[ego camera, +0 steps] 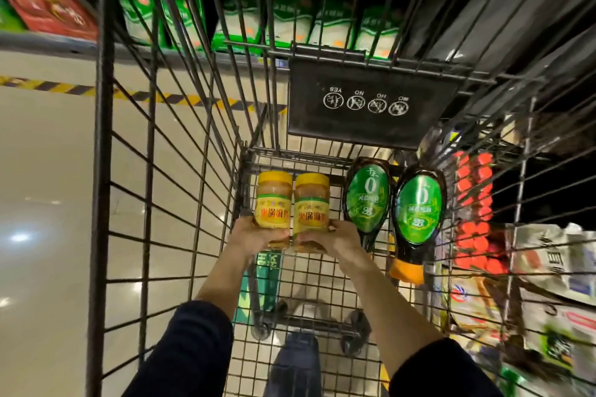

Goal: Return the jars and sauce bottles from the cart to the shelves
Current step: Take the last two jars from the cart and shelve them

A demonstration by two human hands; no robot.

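Note:
Two yellow-lidded jars with yellow labels lie side by side deep in the wire cart (pixel 200 171). My left hand (pixel 250 235) grips the bottom of the left jar (pixel 273 203), and my right hand (pixel 335 240) grips the bottom of the right jar (pixel 311 209). To their right lie two dark sauce bottles with green oval labels, one (pixel 366 200) beside the right jar and the other (pixel 419 213) further right, its orange cap pointing toward me.
The cart's black child-seat flap (pixel 371 100) hangs above the jars. Shelves with green-and-white bags (pixel 238 29) stand beyond the cart. Red-capped goods (pixel 474 203) and packages fill the shelf on the right. Tiled floor (pixel 48 171) with striped tape lies to the left.

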